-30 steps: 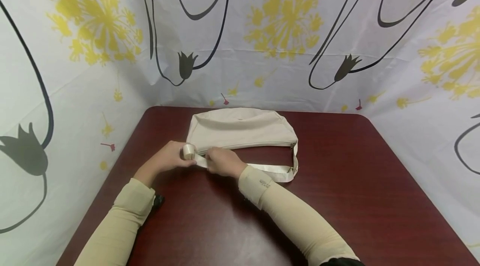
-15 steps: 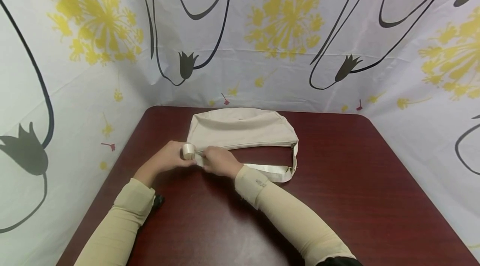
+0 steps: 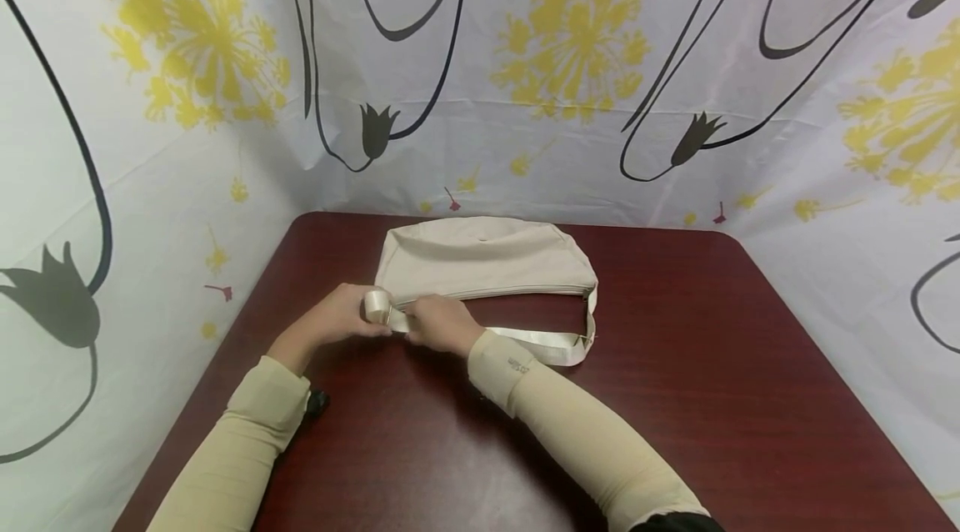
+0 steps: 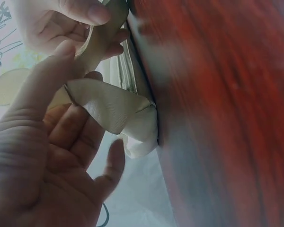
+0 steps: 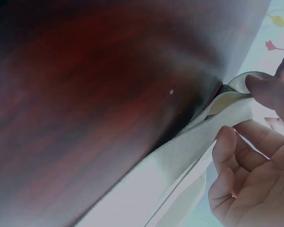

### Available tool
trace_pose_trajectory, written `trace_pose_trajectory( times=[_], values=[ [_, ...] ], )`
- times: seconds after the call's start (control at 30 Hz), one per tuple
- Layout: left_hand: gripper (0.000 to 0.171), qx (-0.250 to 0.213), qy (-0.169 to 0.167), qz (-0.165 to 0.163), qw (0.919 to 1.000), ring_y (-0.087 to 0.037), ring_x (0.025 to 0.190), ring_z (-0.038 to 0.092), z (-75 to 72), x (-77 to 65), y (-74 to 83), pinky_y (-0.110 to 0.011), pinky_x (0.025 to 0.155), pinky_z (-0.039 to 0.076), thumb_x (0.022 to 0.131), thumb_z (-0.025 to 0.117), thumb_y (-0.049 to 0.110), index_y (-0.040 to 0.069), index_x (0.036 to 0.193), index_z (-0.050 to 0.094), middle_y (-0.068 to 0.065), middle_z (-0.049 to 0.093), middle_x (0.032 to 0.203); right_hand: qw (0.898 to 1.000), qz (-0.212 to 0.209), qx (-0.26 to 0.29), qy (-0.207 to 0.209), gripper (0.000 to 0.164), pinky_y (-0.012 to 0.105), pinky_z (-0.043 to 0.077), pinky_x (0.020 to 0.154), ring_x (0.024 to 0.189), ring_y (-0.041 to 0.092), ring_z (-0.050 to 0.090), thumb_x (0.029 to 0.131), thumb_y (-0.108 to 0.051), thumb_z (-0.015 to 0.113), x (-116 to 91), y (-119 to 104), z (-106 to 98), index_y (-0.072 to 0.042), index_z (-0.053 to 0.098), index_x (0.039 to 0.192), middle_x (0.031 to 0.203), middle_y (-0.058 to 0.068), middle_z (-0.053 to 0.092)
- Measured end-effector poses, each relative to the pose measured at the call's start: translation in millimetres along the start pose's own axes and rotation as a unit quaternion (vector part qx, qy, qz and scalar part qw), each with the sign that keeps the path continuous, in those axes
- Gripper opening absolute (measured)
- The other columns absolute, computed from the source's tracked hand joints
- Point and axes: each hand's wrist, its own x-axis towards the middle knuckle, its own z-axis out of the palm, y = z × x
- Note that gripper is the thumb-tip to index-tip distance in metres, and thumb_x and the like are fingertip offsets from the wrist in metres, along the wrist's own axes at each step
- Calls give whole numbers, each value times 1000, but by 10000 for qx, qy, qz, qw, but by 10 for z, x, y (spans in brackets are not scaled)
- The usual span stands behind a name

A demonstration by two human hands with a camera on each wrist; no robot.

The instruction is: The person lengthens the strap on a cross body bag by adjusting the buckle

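Observation:
A cream fabric shoulder bag (image 3: 487,261) lies flat, its zipper edge towards me and its strap (image 3: 543,342) looped out in front. At the strap's left end, my left hand (image 3: 337,317) pinches the webbing, where a short curl of it stands up. Just to the right, my right hand (image 3: 444,323) grips the same strap with curled fingers. In the left wrist view, the twisted webbing (image 4: 104,104) runs between left thumb and fingers, with the right hand (image 4: 61,23) beyond. The right wrist view shows the strap (image 5: 180,151) beside the right fingers; its exact hold is partly hidden.
The bag rests near the back edge of a dark red wooden table (image 3: 675,399). A white patterned cloth (image 3: 570,157) hangs behind the table and along both sides. A small black object (image 3: 317,404) sits by the left wrist.
My right hand has shifted slightly left along the strap, closer to the left hand. The left hand stays nearly still, and the bag has not moved.

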Motion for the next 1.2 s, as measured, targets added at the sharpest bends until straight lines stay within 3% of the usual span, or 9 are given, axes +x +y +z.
trace_pose_trajectory(
  times=[0.27, 0.47, 0.73, 1.2],
  values=[
    [57, 26, -216, -74, 9997, -14, 89, 60, 22, -17, -3, -36, 82, 49, 69, 94, 17, 6, 119, 68, 1, 70, 100, 10000, 31, 68, 44, 28, 29, 46, 58, 69, 11, 55, 86, -30, 77, -12, 55, -1, -22, 57, 69, 71, -8, 55],
    [42, 72, -191, -86, 9998, -14, 82, 60, 51, -29, -34, -34, 76, 50, 75, 86, 4, 7, 112, 66, 1, 67, 94, 9999, 39, 123, -7, 29, 30, 45, 58, 67, 12, 54, 86, -29, 79, -54, 92, -20, -21, 57, 70, 69, -8, 55],
    [43, 447, -213, -97, 9987, -15, 85, 59, 28, -57, -41, -37, 78, 49, 80, 82, 5, 6, 119, 65, 0, 67, 96, 9996, 102, 214, -173, 32, 29, 46, 60, 68, 12, 55, 86, -29, 80, -131, 224, -48, -21, 55, 66, 70, -8, 55],
    [34, 496, -415, -159, 9978, -17, 89, 59, -5, -84, -57, -41, 83, 49, 84, 79, 6, 9, 116, 68, 0, 67, 97, 9985, 174, 337, -383, 39, 30, 45, 63, 66, 11, 50, 85, -26, 81, -318, 491, -151, -21, 50, 62, 66, -9, 49]
  ],
)
